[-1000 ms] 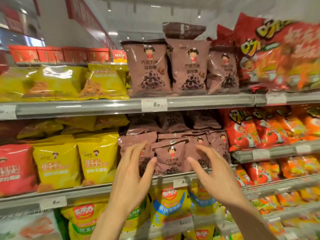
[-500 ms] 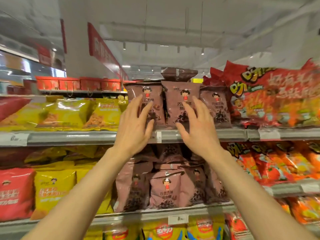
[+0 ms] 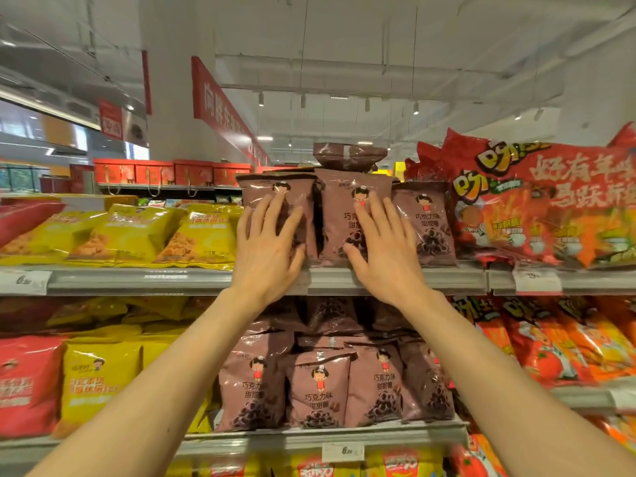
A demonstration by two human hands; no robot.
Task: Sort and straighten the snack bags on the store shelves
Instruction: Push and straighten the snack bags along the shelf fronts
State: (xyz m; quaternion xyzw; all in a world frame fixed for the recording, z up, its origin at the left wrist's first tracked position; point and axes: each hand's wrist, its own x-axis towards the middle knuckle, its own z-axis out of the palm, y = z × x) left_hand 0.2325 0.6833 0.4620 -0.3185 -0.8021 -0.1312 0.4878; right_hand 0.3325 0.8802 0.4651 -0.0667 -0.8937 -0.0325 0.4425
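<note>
Now on the top shelf (image 3: 395, 280): I have raised both hands from the lower brown bags. Left hand (image 3: 266, 251), fingers straight, presses the left chocolate-ring bag (image 3: 299, 197); right hand (image 3: 385, 249) likewise flat on the middle bag (image 3: 340, 215). Straightening starts here.

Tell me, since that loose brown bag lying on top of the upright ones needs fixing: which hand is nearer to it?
Right. The right hand presses the middle brown bag directly below the loose brown bag; the left hand rests on the left brown bag, further aside.
</note>
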